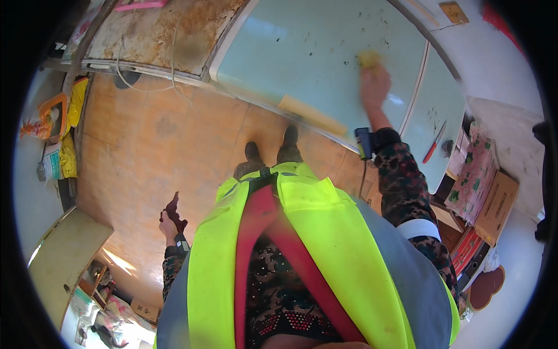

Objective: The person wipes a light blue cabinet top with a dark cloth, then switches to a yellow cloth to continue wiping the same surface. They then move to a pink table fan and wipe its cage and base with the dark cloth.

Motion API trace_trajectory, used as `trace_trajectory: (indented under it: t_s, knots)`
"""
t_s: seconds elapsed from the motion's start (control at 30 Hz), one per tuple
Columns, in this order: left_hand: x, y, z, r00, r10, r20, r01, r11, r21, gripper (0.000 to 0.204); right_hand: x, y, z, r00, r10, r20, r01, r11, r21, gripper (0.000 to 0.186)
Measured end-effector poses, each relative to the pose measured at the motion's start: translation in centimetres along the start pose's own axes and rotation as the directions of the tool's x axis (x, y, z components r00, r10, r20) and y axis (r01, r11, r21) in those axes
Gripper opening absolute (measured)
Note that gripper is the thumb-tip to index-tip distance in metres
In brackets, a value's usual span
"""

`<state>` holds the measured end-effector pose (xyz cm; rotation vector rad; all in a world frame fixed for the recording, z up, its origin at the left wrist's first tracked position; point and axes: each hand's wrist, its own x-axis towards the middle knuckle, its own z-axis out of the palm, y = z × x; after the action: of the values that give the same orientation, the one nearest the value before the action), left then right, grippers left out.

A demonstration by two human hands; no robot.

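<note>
My right hand (375, 90) is stretched out over a pale blue tabletop (290, 58), its fingers closed on a yellow sponge (368, 59) that is smeared by motion. The sponge is pressed to the surface, with dark crumbs and specks scattered around it. Low on the left, away from the table, my left hand (168, 225) grips a dark red cloth (174, 212), which sticks out above and beside the fingers. A wooden strip (313, 116) lies along the table's near edge.
A red-handled knife (435, 142) and a dark scouring ball (447, 148) lie on the right-hand panel. Beyond the left end stands a stained board (168, 38) with a hanging white cable (173, 58). Cardboard boxes (496, 207) are at right; a pale door (70, 256) is at left.
</note>
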<state>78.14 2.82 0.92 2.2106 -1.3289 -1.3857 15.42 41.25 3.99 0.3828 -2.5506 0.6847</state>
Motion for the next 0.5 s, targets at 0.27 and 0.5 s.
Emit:
trace_trajectory:
  t_s: [0.27, 0.5]
  knots:
    - [2.5, 2.6, 3.3, 0.976, 0.105, 0.188, -0.083, 0.989, -0.126, 0.036, -12.0, -23.4, 1.5, 0.673, -0.68, 0.29, 0.256, 0.582, 0.771, 0.037]
    - [6.7, 3.3, 3.2, 0.967, 0.171, 0.19, -0.148, 0.98, -0.129, 0.036, -7.3, -15.4, -3.9, 0.916, -0.31, 0.255, 0.048, 0.716, 0.697, 0.046]
